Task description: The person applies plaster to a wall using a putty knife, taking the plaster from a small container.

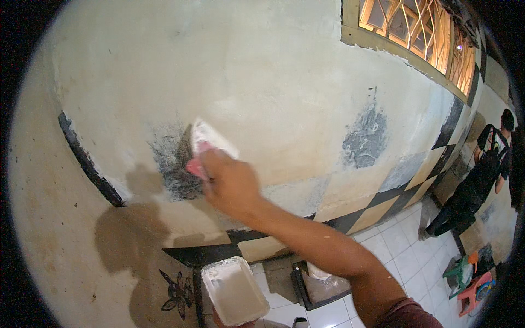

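Observation:
My right hand (221,177) is closed round a white-bladed putty spreader with a pink grip (210,145), which is against the cream wall (262,65) at a dark, rough patch (172,175). At the bottom is a white tray (235,287) holding pale paste, with a reddish-brown shape under it; I cannot make out whether that is my left hand. A second dark patch (363,136) is further right on the wall, above a checkered band (372,213).
A person (476,175) in dark clothes stands at the right. Low plastic stools (473,292) stand on the tiled floor (410,240). A dark-edged board with a clear bag (317,284) lies beside the tray. A barred window (415,38) is at the upper right.

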Tool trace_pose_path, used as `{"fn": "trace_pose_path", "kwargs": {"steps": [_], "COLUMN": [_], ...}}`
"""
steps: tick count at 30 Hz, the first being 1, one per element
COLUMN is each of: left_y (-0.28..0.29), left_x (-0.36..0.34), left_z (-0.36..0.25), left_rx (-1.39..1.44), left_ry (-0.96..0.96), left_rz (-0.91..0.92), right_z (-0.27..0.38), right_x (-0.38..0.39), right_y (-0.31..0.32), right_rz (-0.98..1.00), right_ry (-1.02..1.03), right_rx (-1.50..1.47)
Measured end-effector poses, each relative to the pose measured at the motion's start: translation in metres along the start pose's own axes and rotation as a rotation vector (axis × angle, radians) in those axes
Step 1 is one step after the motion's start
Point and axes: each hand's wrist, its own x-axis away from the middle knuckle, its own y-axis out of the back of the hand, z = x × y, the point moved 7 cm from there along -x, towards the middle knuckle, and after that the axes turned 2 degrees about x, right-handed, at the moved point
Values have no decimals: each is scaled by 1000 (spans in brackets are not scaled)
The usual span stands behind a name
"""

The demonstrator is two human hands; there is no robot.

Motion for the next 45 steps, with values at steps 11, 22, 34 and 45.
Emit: {"fn": "trace_pose_path", "kwargs": {"steps": [11,22,34,45], "left_y": [-8,26,9,-4], "left_x": [0,-4,-7,11], "left_z": [8,24,32,41], "left_rx": [41,-18,-15,-68], "left_ry": [86,48,59,-30], "left_rz": [72,-234,-141,-98], "right_z": [-133,-72,-93,-79], "right_x": [19,-87,21,-53], "right_y": [84,212,128,74], "right_rz": [55,-240,81,73], "right_ry": [460,275,289,493], "right_rx": [656,777,617,562]}}
